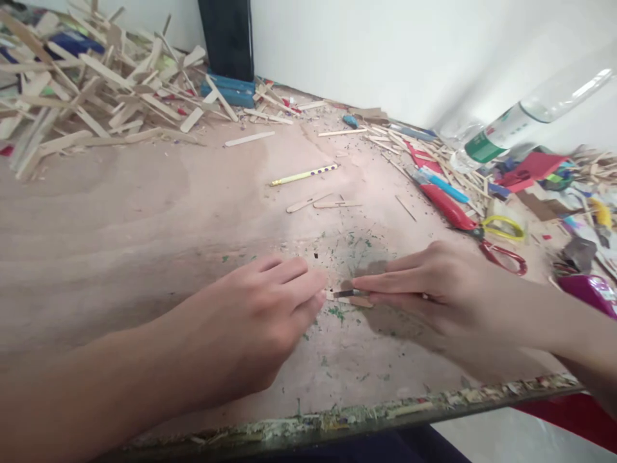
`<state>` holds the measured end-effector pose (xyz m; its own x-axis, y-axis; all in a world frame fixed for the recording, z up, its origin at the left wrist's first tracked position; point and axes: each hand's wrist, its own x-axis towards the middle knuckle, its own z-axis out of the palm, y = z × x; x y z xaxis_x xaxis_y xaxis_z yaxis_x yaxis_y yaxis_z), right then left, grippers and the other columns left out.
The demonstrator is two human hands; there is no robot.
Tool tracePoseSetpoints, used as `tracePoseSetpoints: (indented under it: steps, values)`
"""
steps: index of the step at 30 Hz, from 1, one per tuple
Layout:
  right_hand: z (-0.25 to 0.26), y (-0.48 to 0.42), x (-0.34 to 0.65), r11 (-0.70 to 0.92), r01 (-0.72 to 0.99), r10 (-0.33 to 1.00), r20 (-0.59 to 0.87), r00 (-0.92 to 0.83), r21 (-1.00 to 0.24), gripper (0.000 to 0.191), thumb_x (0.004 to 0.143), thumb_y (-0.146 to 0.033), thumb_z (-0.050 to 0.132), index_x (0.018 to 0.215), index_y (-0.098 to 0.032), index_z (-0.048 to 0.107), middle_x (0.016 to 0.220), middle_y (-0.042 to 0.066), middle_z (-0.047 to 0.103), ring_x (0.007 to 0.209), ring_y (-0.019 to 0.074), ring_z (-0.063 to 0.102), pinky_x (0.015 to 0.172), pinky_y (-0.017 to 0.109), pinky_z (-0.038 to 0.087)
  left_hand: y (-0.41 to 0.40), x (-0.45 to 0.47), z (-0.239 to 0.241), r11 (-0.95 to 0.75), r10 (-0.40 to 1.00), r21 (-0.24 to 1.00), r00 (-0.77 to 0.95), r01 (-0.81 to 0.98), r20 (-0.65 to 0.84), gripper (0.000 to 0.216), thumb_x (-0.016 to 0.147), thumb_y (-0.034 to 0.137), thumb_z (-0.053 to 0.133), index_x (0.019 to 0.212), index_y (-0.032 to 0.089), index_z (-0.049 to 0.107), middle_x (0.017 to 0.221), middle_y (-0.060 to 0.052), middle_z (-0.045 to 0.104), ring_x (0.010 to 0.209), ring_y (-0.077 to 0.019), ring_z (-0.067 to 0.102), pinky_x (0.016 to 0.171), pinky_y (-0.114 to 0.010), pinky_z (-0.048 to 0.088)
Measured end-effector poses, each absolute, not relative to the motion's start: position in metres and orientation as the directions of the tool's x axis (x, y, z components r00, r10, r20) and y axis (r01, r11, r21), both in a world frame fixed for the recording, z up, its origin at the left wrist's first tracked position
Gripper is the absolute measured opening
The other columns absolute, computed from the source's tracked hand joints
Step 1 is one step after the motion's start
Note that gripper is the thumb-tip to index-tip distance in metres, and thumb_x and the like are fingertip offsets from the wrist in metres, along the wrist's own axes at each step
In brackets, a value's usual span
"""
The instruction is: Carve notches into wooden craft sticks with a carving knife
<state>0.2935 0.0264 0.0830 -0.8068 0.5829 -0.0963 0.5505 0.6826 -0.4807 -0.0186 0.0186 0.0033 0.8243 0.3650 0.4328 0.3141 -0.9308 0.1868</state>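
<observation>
Near the front of the table, my left hand (pixel 284 302) is closed, its fingertips pinching the left end of a small wooden craft stick (pixel 361 302). My right hand (pixel 424 283) comes in from the right with its fingers pressed together around a thin dark blade (pixel 344 294). The blade's tip lies over the stick, close to my left fingertips. Whether the blade has a handle is hidden by my right fingers. Green specks (pixel 337 313) are scattered around the stick. Just beyond, two slit craft sticks (pixel 308 203) lie beside a yellow pencil (pixel 303 175).
A large heap of craft sticks (pixel 110 83) covers the back left. Scissors (pixel 501 228) with yellow and red handles, a red cutter (pixel 448 207) and a leaning clear plastic bottle (pixel 525 122) are at the right. The table's worn front edge (pixel 347 418) is close by.
</observation>
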Motion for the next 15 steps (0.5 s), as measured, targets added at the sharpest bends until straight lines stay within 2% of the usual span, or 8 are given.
tracePoseSetpoints:
  steps: [2,4,6,9,11,13,15]
  values:
    - [0.077,0.028,0.297,0.644,0.542,0.646,0.004,-0.763,-0.539,0.034,0.130,-0.024,0.060,0.143,-0.017,0.091,0.113,0.009,0.096,0.087,0.0168,0.090,0.070,0.026,0.062,0.020,-0.019,0.004,-0.930,0.366,0.199,0.817,0.308,0.446,0.036,0.109,-0.002,0.051,0.114,0.011,0.084,0.098,-0.008,0.074,0.090,-0.0255,0.064,0.084,-0.043,0.051]
    - [0.073,0.034,0.300,0.635,0.557,0.706,0.110,-0.699,-0.535,0.032,0.127,-0.023,0.065,0.144,-0.013,0.091,0.123,0.013,0.096,0.102,0.0211,0.094,0.086,0.028,0.070,0.021,-0.019,0.003,-0.930,0.365,0.209,0.819,0.302,0.442,0.036,0.109,-0.003,0.050,0.112,0.013,0.082,0.099,-0.007,0.075,0.090,-0.0244,0.066,0.084,-0.042,0.053]
    - [0.070,0.043,0.302,0.608,0.574,0.747,0.151,-0.647,-0.548,0.030,0.124,-0.022,0.071,0.143,-0.012,0.092,0.132,0.016,0.094,0.115,0.0252,0.094,0.099,0.030,0.073,0.023,-0.019,0.002,-0.928,0.369,0.218,0.813,0.301,0.449,0.037,0.108,-0.003,0.048,0.113,0.016,0.080,0.100,-0.006,0.076,0.091,-0.0242,0.068,0.085,-0.042,0.054]
    - [0.065,0.058,0.303,0.545,0.585,0.797,0.155,-0.584,-0.600,0.028,0.120,-0.022,0.075,0.138,-0.017,0.095,0.133,0.012,0.094,0.114,0.0277,0.095,0.099,0.032,0.075,0.026,-0.021,0.001,-0.924,0.378,0.250,0.797,0.290,0.471,0.033,0.106,0.001,0.052,0.112,0.021,0.078,0.092,-0.004,0.074,0.081,-0.0239,0.066,0.077,-0.042,0.053]
    - [0.061,0.066,0.300,0.513,0.581,0.833,0.205,-0.514,-0.631,0.029,0.120,-0.023,0.072,0.137,-0.019,0.096,0.134,0.011,0.094,0.114,0.0293,0.095,0.101,0.035,0.076,0.026,-0.023,0.002,-0.937,0.346,0.218,0.811,0.273,0.471,0.029,0.105,0.003,0.056,0.109,0.022,0.078,0.093,-0.003,0.076,0.075,-0.0217,0.067,0.070,-0.041,0.053]
    - [0.054,0.069,0.295,0.503,0.566,0.855,0.281,-0.436,-0.653,0.034,0.122,-0.028,0.067,0.139,-0.019,0.095,0.135,0.009,0.094,0.115,0.0295,0.094,0.104,0.038,0.075,0.025,-0.025,0.003,-0.936,0.350,0.194,0.823,0.292,0.447,0.029,0.104,0.002,0.061,0.114,0.021,0.080,0.099,-0.005,0.081,0.082,-0.0217,0.076,0.075,-0.040,0.060]
    - [0.047,0.071,0.288,0.490,0.544,0.870,0.340,-0.357,-0.681,0.047,0.128,-0.038,0.054,0.146,-0.017,0.091,0.134,0.008,0.094,0.111,0.0283,0.091,0.105,0.041,0.073,0.028,-0.029,0.001,-0.932,0.361,0.176,0.828,0.315,0.428,0.034,0.104,0.001,0.062,0.123,0.020,0.082,0.106,-0.008,0.084,0.091,-0.0238,0.082,0.082,-0.040,0.066]
